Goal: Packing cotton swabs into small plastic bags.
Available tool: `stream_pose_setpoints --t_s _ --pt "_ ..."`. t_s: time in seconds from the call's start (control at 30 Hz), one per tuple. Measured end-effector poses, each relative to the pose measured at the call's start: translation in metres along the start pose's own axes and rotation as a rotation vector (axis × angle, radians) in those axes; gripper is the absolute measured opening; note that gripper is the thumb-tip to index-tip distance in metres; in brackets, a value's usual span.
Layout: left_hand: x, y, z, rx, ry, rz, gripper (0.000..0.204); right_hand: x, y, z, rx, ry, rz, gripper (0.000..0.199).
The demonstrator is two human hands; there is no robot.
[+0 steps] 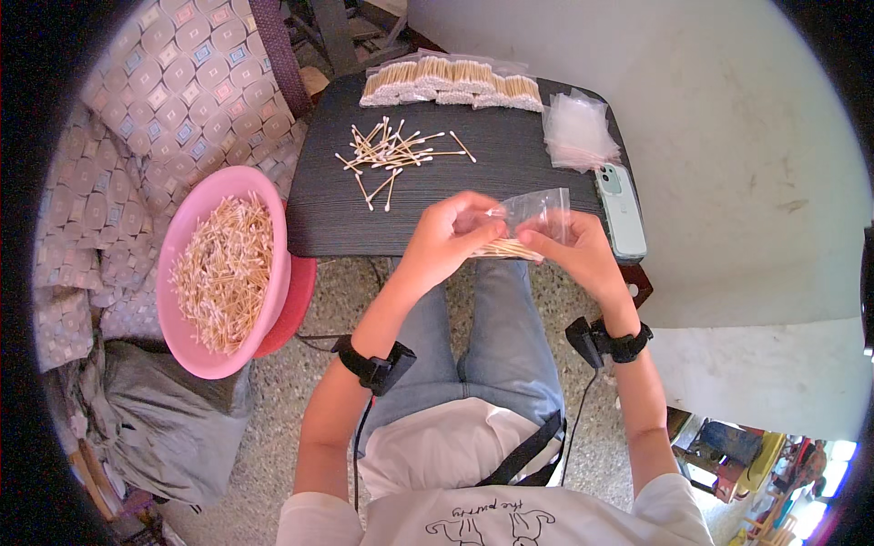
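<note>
Over the near edge of the dark table, my left hand [455, 232] and my right hand [569, 247] hold a clear zip bag [539, 207] between them. Wooden-stemmed cotton swabs [505, 247] show at the bag's lower part, between my thumbs. Fingers of both hands are closed on the bag, some hidden behind it. Farther off on the table lies a loose heap of cotton swabs [387, 150], a few apart from the rest. At the table's far edge, filled bags of swabs [452, 82] are stacked in a row.
A pink basin [173, 273] full of swabs stands left of the table on a red support [296, 309]. Empty clear bags [581, 130] lie at the table's right, beside a pale green phone [621, 211]. A wall [728, 182] rises close on the right.
</note>
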State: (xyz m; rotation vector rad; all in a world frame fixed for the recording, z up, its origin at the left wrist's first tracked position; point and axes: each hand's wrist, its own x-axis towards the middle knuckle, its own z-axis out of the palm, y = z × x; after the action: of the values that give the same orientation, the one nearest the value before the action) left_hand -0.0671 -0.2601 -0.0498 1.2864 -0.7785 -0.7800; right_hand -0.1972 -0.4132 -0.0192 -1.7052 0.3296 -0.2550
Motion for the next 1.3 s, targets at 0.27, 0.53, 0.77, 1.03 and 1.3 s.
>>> stream_pose_setpoints --t_s 0.27,0.53,0.77,1.03,1.3 --pt "-0.006 0.008 0.007 -0.281 0.073 -0.26 0.028 0.003 0.003 -0.002 0.051 0.073 -0.024 0.015" --pt "-0.006 0.002 0.003 -0.329 0.073 -0.165 0.015 0.004 0.009 -0.002 0.059 0.052 -0.028 0.014" --pt "0.001 -0.02 0.005 -0.08 0.011 -0.06 0.016 0.0 0.007 0.001 0.035 0.037 -0.011 0.012" --pt "0.032 -0.039 0.025 0.026 0.322 0.251 0.025 0.01 0.028 -0.008 -0.104 0.314 -0.122 0.006" --pt "0.01 -0.042 -0.028 1.081 0.466 0.475 0.021 0.039 0.062 -0.018 0.036 0.525 -0.089 0.038"
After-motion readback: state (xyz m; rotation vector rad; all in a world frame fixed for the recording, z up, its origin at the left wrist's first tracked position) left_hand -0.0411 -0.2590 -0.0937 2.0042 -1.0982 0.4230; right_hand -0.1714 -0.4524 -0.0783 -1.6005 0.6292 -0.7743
